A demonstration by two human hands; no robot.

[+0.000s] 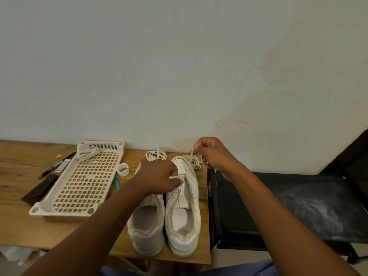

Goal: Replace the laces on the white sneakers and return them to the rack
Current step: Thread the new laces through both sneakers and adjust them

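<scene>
Lace (192,156) pinched by right hand (211,154) above right sneaker (184,206).

Two bare forearms, no sleeves, left hand (159,174), right hand (214,154), blue garment at lap

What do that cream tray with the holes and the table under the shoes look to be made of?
The tray looks like moulded plastic, matte cream: its grid of square holes is uniform and its corners are rounded with sockets. The table shows brown grain streaks, so wood or a wood-look laminate; the picture cannot settle which.
</scene>
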